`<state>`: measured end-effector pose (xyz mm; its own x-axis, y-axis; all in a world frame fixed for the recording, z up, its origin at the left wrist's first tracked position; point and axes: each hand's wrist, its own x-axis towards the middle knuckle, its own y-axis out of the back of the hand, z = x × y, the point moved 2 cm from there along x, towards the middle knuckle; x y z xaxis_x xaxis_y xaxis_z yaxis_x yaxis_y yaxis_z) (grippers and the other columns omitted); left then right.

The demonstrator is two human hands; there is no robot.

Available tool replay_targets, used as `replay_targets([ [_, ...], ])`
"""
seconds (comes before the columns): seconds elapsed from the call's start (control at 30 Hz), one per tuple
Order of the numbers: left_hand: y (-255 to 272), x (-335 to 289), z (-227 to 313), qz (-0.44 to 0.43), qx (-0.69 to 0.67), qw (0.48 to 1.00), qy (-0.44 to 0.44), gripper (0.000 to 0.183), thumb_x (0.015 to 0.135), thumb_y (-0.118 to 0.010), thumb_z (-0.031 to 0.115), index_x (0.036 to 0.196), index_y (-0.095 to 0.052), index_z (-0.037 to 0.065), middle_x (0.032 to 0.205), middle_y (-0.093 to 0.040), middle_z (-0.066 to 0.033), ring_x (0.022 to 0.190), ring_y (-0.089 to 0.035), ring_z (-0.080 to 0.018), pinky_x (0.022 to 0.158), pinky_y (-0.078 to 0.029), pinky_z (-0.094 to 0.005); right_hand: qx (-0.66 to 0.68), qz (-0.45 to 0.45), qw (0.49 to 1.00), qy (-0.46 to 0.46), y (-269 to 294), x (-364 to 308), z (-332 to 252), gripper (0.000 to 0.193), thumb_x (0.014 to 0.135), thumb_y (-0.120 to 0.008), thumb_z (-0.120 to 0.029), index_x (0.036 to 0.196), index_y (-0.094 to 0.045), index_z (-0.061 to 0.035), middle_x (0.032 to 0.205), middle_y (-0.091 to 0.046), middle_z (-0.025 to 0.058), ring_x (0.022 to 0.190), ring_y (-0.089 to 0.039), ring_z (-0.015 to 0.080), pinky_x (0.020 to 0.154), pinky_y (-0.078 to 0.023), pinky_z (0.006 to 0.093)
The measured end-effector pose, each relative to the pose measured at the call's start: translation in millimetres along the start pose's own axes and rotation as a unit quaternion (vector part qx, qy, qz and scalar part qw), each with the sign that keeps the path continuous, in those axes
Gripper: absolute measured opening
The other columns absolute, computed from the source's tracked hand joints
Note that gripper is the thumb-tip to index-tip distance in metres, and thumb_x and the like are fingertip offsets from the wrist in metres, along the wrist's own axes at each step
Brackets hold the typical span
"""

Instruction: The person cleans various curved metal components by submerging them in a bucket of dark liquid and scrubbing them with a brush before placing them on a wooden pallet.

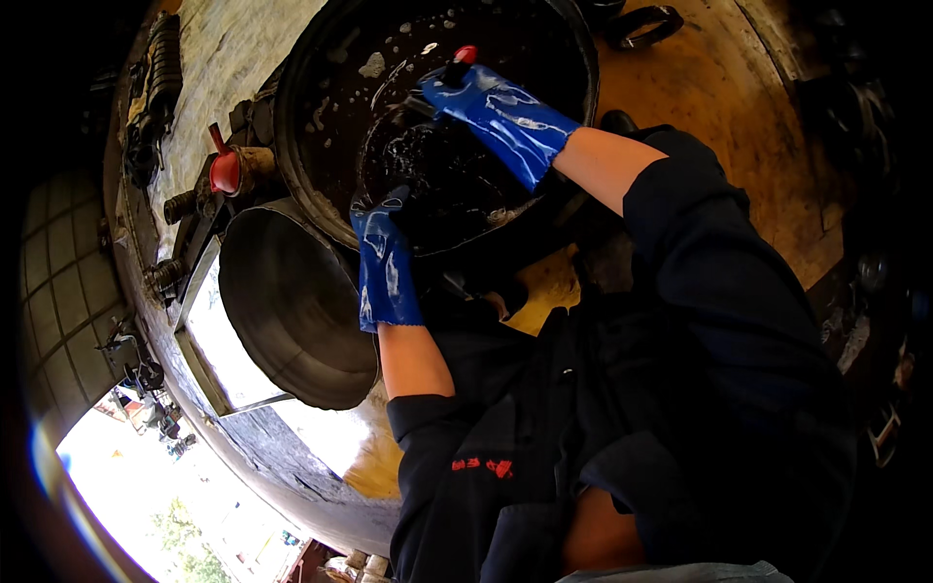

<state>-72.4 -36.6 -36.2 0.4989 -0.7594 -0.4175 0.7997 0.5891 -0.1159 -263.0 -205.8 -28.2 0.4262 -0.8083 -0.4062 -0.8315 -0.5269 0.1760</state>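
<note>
A large round black basin [289, 146] holds dark liquid with patches of pale foam. Inside it lies a wet, dark round part [428, 160], whose exact kind I cannot tell. My right hand [462, 92], in a long blue rubber glove, is closed on a red-ended tool [466, 53] over the far side of this part; the tool's working end is mostly hidden. My left hand [382, 228], gloved alike, is at the near left of the basin, its fingers closed at the edge of the dark round part. Its fingertips are hard to make out against the dark.
An empty-looking deep metal tub [292, 306] leans at the basin's near left. A red funnel-like piece [224, 172] is beside dark metal parts at the left. A coil spring [165, 58] lies farther off. A black ring [646, 26] rests on the brown floor [719, 126] at the far right.
</note>
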Motion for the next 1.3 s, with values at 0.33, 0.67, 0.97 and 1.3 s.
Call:
replay_targets([
  [0.33,37.2,37.6,-28.9,-0.047,0.041,0.998,-0.002,0.038,0.083,-0.073,-0.010,0.120,-0.066,-0.003,0.107,-0.071,-0.0135,0.084,-0.071,-0.0242,0.073,-0.060,-0.0338,0.078,-0.062,0.977,0.189,-30.8,-32.7,-29.5,0.030,0.102,-0.059,-0.034,0.091,-0.071,-0.0095,0.078,-0.067,0.0037,0.073,-0.062,0.0133,0.076,-0.054,0.0308],
  [0.67,9.9,8.4,-11.1,0.053,0.059,0.997,0.003,0.055,0.083,-0.076,-0.007,0.134,-0.056,-0.004,0.118,-0.069,-0.0151,0.098,-0.070,-0.0269,0.086,-0.061,-0.0358,0.133,0.100,0.984,-0.061,7.7,-30.5,-19.5,0.026,0.098,-0.063,-0.030,0.099,-0.074,-0.0060,0.082,-0.073,0.0061,0.075,-0.069,0.0137,0.073,-0.057,0.0310],
  [0.97,7.8,28.1,-10.5,-0.054,0.064,0.989,-0.119,0.050,0.082,-0.076,-0.006,0.130,-0.063,-0.003,0.114,-0.072,-0.0115,0.096,-0.071,-0.0210,0.083,-0.059,-0.0320,0.120,-0.096,0.971,0.185,-23.2,-43.2,-26.1,0.034,0.103,-0.064,-0.038,0.117,-0.074,-0.0087,0.087,-0.069,0.0015,0.077,-0.061,0.0090,0.069,-0.050,0.0245],
  [1.3,4.3,21.5,-1.0,-0.031,0.067,0.994,-0.076,0.040,0.091,-0.077,0.006,0.128,-0.064,-0.001,0.109,-0.072,-0.0092,0.092,-0.069,-0.0185,0.083,-0.058,-0.0315,-0.080,0.092,0.992,-0.044,0.6,-11.6,24.3,0.030,0.098,-0.064,-0.034,0.103,-0.074,-0.0065,0.090,-0.075,0.0104,0.085,-0.072,0.0221,0.080,-0.057,0.0360],
])
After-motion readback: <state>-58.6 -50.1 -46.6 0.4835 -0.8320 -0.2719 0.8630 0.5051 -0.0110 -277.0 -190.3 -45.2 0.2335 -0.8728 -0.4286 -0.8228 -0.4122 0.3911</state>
